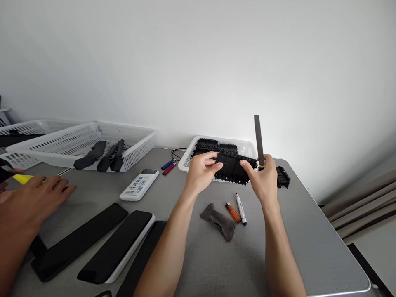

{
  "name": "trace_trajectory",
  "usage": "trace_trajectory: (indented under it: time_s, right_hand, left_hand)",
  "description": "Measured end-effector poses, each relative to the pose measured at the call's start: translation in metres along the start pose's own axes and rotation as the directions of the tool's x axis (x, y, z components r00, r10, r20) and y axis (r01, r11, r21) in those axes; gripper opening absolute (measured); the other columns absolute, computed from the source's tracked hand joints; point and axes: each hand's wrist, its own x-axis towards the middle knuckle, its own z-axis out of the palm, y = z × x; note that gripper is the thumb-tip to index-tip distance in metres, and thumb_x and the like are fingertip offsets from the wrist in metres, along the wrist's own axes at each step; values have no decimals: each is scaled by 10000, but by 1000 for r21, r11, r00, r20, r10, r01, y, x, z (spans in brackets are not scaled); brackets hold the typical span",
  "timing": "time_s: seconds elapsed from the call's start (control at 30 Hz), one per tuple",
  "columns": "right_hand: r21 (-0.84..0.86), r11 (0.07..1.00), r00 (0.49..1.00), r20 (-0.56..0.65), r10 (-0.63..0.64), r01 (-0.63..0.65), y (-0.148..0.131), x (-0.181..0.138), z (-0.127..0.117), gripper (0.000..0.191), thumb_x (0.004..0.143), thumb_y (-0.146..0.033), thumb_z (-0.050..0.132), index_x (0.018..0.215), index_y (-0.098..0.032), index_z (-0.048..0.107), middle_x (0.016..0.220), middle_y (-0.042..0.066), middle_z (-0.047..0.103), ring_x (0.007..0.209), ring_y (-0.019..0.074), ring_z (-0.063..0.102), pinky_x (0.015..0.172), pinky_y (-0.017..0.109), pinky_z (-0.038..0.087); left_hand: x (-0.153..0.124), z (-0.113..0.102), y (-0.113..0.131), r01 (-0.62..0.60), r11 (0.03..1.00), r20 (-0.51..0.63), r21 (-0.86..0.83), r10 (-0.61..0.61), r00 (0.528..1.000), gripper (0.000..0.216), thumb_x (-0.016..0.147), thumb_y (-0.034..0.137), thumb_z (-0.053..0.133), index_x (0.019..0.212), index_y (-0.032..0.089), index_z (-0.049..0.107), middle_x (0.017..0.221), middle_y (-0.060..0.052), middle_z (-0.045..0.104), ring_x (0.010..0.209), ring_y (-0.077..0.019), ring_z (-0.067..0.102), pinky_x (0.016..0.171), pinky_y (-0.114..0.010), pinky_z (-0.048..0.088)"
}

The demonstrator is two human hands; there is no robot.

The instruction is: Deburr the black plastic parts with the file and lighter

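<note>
A flat black plastic part (pixel 232 166) with toothed edges is held up above the table between my two hands. My left hand (pixel 199 172) pinches its left end, thumb on the face. My right hand (pixel 262 177) grips the right end with the thumb on the front, and also keeps hold of a flat file (pixel 258 138) whose grey blade points up. Only a bit of yellow shows at the file's base. Behind the held part, a white basket (pixel 185 159) contains several similar black parts (pixel 206 145). Another such part (pixel 283 177) lies right of my right hand.
A grey cloth (pixel 219 222), orange lighter (pixel 232 212) and white marker (pixel 241 209) lie below my hands. Blue (pixel 168 164) and red lighters (pixel 168 168), a white device (pixel 140 185), dark slabs and a larger basket (pixel 136 154) are leftward. Another person's hand (pixel 40 198) is far left.
</note>
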Motion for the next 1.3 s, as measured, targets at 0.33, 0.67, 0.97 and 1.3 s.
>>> trace_trajectory:
  time_s: [0.33, 0.67, 0.97, 1.3]
  right_hand:
    - [135, 988, 997, 8, 80, -81, 22, 18, -17, 542, 757, -688, 673, 999, -203, 646, 900, 52, 578, 759, 189, 514, 608, 286, 381]
    - [526, 784, 915, 384, 126, -329, 15, 12, -5, 428, 683, -536, 815, 792, -191, 586, 511, -106, 331, 447, 68, 276, 396, 230, 243]
    - [506, 813, 931, 346, 115, -288, 14, 9, 2, 407, 697, -530, 796, 802, -181, 616, 493, -91, 397, 405, 66, 326, 384, 230, 267]
    - [585, 735, 925, 346, 158, -344, 13, 13, -3, 396, 678, -483, 831, 794, -178, 606, 489, -98, 382, 429, 56, 295, 389, 216, 248]
  left_hand:
    - [8, -12, -10, 45, 998, -80, -40, -48, 996, 503, 575, 361, 871, 1013, 139, 767, 814, -101, 778, 826, -291, 729, 750, -362, 561]
    - [3, -11, -2, 73, 997, 14, -11, -73, 997, 488, 681, 345, 800, 1124, 171, 693, 770, -49, 731, 713, -233, 705, 684, -321, 519]
    - [-7, 7, 13, -174, 961, -48, 214, 188, 981, 281, 796, 467, 724, 948, 231, 709, 1036, -46, 729, 1037, -254, 639, 896, -318, 463]
    - [0, -12, 6, -105, 994, -3, 20, 105, 994, 384, 725, 464, 797, 1006, 202, 782, 671, -2, 591, 569, -128, 540, 534, -240, 451]
